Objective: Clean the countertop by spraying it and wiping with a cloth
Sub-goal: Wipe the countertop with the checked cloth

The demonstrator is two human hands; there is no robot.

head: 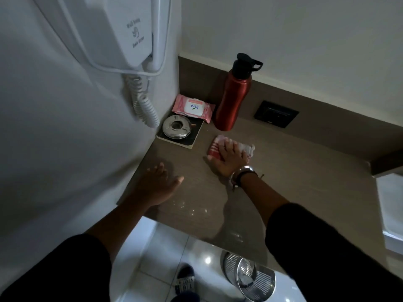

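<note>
A brown countertop point(283, 182) runs from the left wall to the right. On it lies a folded red-and-white cloth point(218, 144), and my right hand point(226, 160) presses flat on it with straight fingers. My left hand point(157, 186) rests flat on the counter near its left front corner, holding nothing. Small wet droplets glisten on the surface between my arms. No spray bottle is in view.
A red metal water bottle point(233, 99) stands at the back. A pink wipes pack point(193, 107) and a steel ashtray point(177, 127) on a dark tile sit in the back-left corner. A wall hair dryer point(130, 40) hangs left; a socket point(275, 114) is in the backsplash; a wire bin point(250, 275) stands below.
</note>
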